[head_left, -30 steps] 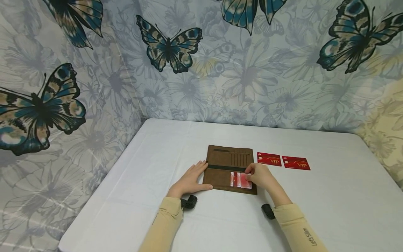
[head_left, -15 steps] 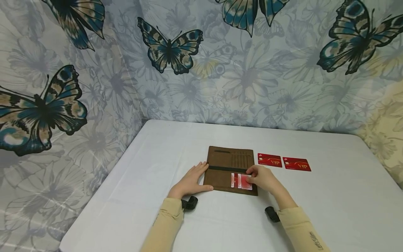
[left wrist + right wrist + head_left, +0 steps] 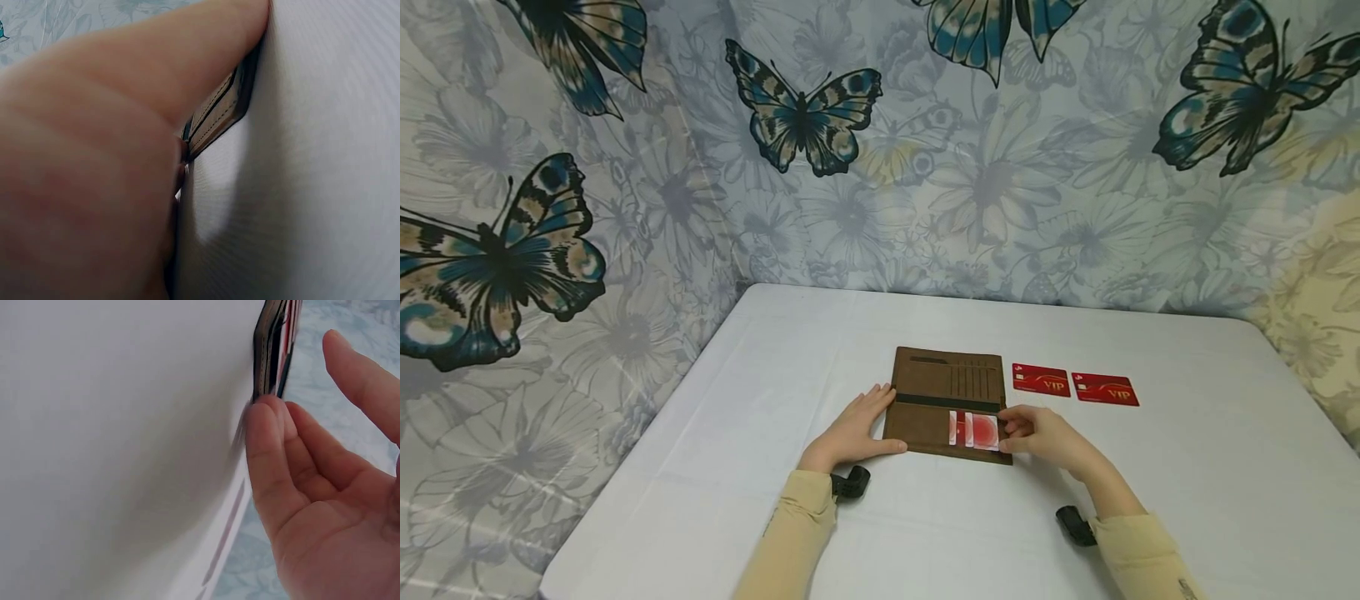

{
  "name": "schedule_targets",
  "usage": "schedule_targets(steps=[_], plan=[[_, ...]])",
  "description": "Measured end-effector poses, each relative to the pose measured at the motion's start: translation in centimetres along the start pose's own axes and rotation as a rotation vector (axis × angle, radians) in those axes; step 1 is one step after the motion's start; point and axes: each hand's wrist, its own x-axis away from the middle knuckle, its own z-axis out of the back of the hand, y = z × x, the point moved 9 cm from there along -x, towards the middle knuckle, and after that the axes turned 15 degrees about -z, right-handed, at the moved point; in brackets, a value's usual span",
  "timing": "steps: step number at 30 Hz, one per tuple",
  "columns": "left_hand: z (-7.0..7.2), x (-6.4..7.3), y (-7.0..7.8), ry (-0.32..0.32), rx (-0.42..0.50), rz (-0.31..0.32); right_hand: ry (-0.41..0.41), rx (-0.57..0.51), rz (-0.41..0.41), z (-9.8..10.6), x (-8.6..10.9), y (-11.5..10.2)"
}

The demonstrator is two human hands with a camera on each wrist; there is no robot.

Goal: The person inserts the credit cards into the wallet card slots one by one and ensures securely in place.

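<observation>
Butterfly-print backdrop [image 3: 850, 217] is framing a white bench [image 3: 775, 350], where a brown wallet [image 3: 917, 425] is lying spread near the middle, red-and-white cards [image 3: 983, 432] sitting in its lower half. Now the right hand [image 3: 1048, 435] is coming off those cards, loose fingers touching the right edge, gripping nothing, apparently leaving them seated. The left hand [image 3: 850, 429] is resting splayed at the opposite edge; two red VIP cards [image 3: 1041, 380] are lying just to the right.

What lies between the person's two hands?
The open wallet, with cards in its near half, lies between the left hand and right hand; the head view shows it.
</observation>
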Motion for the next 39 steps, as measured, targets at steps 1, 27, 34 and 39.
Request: schedule_targets(steps=[1, 27, 34, 39], plan=[[0.0, 0.0, 0.0, 0.000, 0.000, 0.000, -0.004, 0.001, -0.001, -0.1, 0.2, 0.1], [0.1, 0.1, 0.2, -0.018, 0.007, 0.016, 0.014, 0.029, 0.008, -0.8, 0.8, 0.4], [0.1, 0.1, 0.2, -0.012, 0.001, 0.012, -0.012, 0.015, 0.024, -1.1, 0.9, 0.2], [0.2, 0.1, 0.3, -0.004, 0.008, 0.009, -0.027, -0.003, 0.006, -1.1, 0.7, 0.4]])
